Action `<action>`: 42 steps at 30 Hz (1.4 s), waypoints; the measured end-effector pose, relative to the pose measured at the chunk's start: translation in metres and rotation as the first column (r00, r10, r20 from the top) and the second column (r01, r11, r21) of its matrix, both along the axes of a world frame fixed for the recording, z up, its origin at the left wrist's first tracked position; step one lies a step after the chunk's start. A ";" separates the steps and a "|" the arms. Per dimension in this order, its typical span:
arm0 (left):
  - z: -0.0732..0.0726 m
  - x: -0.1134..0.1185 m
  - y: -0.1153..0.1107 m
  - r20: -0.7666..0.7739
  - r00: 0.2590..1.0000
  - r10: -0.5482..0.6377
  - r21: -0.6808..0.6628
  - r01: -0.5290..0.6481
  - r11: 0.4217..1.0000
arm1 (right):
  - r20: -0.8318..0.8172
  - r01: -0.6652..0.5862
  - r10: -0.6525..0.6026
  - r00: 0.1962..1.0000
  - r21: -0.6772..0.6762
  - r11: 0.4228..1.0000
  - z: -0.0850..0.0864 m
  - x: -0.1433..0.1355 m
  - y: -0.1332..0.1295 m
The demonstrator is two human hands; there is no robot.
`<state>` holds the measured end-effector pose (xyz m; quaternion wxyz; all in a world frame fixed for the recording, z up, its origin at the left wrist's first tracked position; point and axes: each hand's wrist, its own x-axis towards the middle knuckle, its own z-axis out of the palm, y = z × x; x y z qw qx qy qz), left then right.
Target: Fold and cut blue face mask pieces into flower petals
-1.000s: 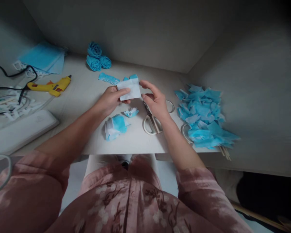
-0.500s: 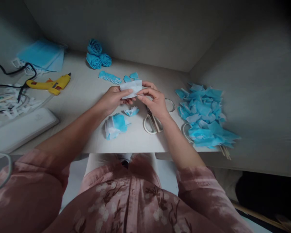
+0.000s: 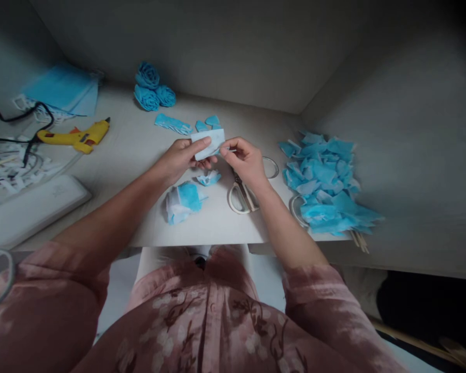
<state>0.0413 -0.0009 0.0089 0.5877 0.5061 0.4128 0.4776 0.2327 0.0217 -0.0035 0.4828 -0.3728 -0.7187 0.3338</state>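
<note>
My left hand [image 3: 181, 158] pinches a small rectangle of pale mask fabric [image 3: 216, 141], thumb on top and fingers beneath. At its lower right corner, my right hand [image 3: 249, 159] has thumb and fingertips closed on the edge; a thin white bit shows beside these fingers. Below my right hand lie scissors [image 3: 238, 201] with pale handles, their blades partly hidden. A cupped blue-and-white scrap [image 3: 208, 178] and a crumpled blue-and-white piece [image 3: 186, 199] lie nearer me. Just beyond the fabric are small blue cut pieces [image 3: 213, 120] and a row of overlapping blue pieces [image 3: 173, 124].
Three blue fabric roses [image 3: 147, 97] stand at the back. A yellow glue gun [image 3: 86, 139], stacked blue masks [image 3: 64, 88], white straps and a white box [image 3: 46, 207] occupy the left. A heap of blue fabric pieces [image 3: 322, 176] with sticks lies right, beside a tape roll [image 3: 296, 210].
My right fingers have drawn together into a pinch at the fabric's lower right corner, coming off its upper right edge. The fabric has tilted slightly, and the view has shifted a little.
</note>
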 end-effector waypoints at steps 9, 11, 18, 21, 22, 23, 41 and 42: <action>0.001 -0.005 0.001 -0.074 0.995 -0.062 0.032 0.064 0.997 | -0.011 0.007 -0.007 1.000 -0.011 1.000 0.000 0.000 0.002; 0.000 -0.006 0.002 -0.094 0.994 -0.063 0.044 0.067 0.997 | -0.007 0.006 -0.007 1.000 -0.024 1.000 0.000 0.000 0.001; -0.005 -0.005 0.005 -0.069 0.998 0.000 0.079 0.006 0.997 | 0.002 -0.013 0.014 1.000 -0.031 0.999 -0.003 0.001 0.002; -0.006 -0.005 0.006 -0.076 0.997 0.010 0.100 -0.002 0.995 | -0.024 -0.060 0.059 0.998 -0.051 0.997 -0.011 0.002 0.009; -0.006 -0.005 0.006 -0.084 0.996 0.004 0.107 0.005 0.994 | -0.024 -0.083 0.082 0.996 -0.061 0.995 -0.013 0.002 0.012; -0.006 -0.004 0.006 -0.092 0.996 -0.005 0.112 0.015 0.994 | -0.024 -0.104 0.103 0.994 -0.069 0.992 -0.016 0.003 0.014; -0.009 -0.004 0.013 -0.035 0.983 0.180 0.182 -0.171 0.968 | -0.248 -0.184 0.122 0.961 -0.249 0.951 -0.013 0.001 0.012; -0.011 -0.006 0.015 -0.030 0.976 0.214 0.185 -0.205 0.961 | -0.258 -0.177 0.111 0.960 -0.248 0.952 -0.013 0.001 0.012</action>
